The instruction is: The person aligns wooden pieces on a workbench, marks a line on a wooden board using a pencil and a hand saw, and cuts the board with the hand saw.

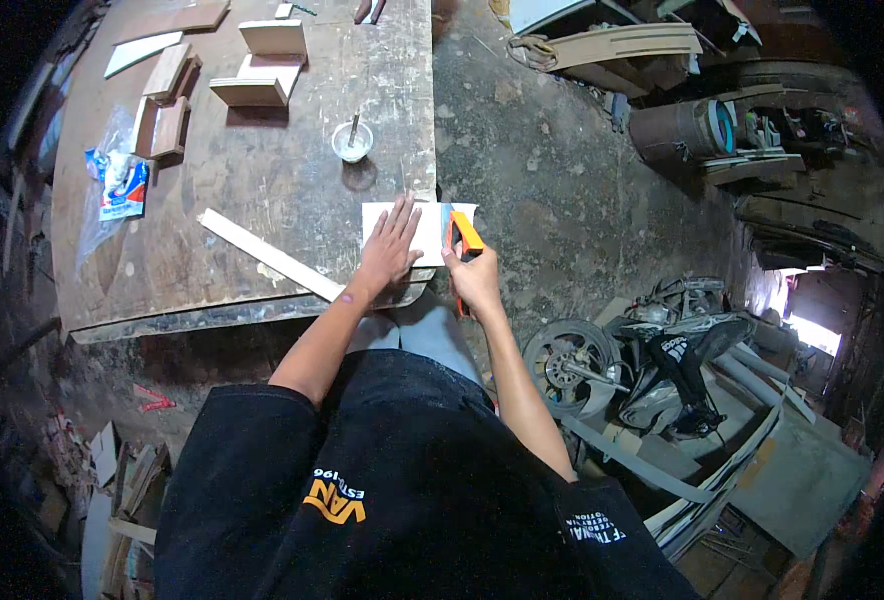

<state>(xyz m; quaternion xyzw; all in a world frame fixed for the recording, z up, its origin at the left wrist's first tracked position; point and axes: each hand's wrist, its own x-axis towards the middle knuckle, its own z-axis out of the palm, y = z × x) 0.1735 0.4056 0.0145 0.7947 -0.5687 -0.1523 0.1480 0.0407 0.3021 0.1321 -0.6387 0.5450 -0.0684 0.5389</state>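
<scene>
My left hand (390,246) lies flat, fingers spread, on a white sheet (430,232) at the near right corner of the worn wooden workbench (262,180). The sheet overhangs the bench's right edge. My right hand (475,278) grips an orange utility knife (466,232), its tip on the sheet just right of my left hand. A long pale wooden strip (267,254) lies diagonally on the bench, ending near my left wrist.
A small white cup with a stick in it (352,141) stands behind the sheet. Wooden blocks (262,65) and boards (167,100) lie at the back, a plastic bag (120,185) at the left. A motorbike (652,350) and scrap boards crowd the floor at the right.
</scene>
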